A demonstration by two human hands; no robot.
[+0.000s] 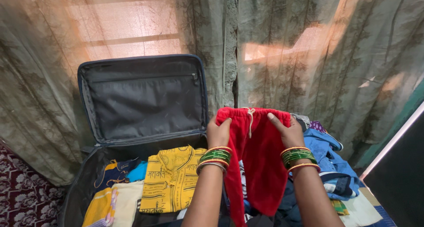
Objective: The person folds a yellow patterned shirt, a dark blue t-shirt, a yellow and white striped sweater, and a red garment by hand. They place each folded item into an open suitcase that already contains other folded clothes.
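A pair of red fleece shorts with a white drawstring [258, 156] hangs in front of me, held up by its waistband. My left hand [218, 132] grips the waistband's left end and my right hand [287, 130] grips its right end. Both wrists wear green and gold bangles. Below and to the left lies an open dark blue suitcase [141, 99] with its lid raised against the curtain. Folded clothes sit inside it, among them a yellow printed shirt [172, 178].
A pile of loose clothes, mostly blue [329, 158], lies to the right of the shorts. Greenish curtains [309, 54] hang behind everything. A patterned maroon rug [22, 196] covers the floor at the left. A dark panel [397, 178] stands at the right edge.
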